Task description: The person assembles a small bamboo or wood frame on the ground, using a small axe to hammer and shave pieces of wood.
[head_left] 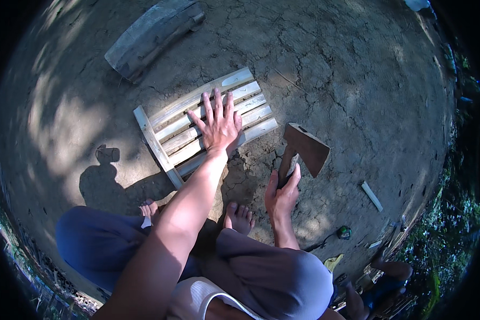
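A small frame of pale wooden slats point(184, 140) lies on the ground in front of me, with several slats side by side and a crosspiece point(156, 144) along its left end. My left hand point(219, 127) rests flat on the slats, its fingers spread. To the right of the frame, my right hand point(282, 198) grips a hatchet point(310, 150) by its short handle, close under the head. The hatchet's broad, rusty brown blade points right, apart from the slats.
A thick log point(152, 40) lies beyond the frame at the upper left. On the cracked dirt at right are a pale wood strip point(372, 196) and a small green round object point(344, 232). Another person's limbs point(381, 290) show at the lower right, near green plants point(453, 229).
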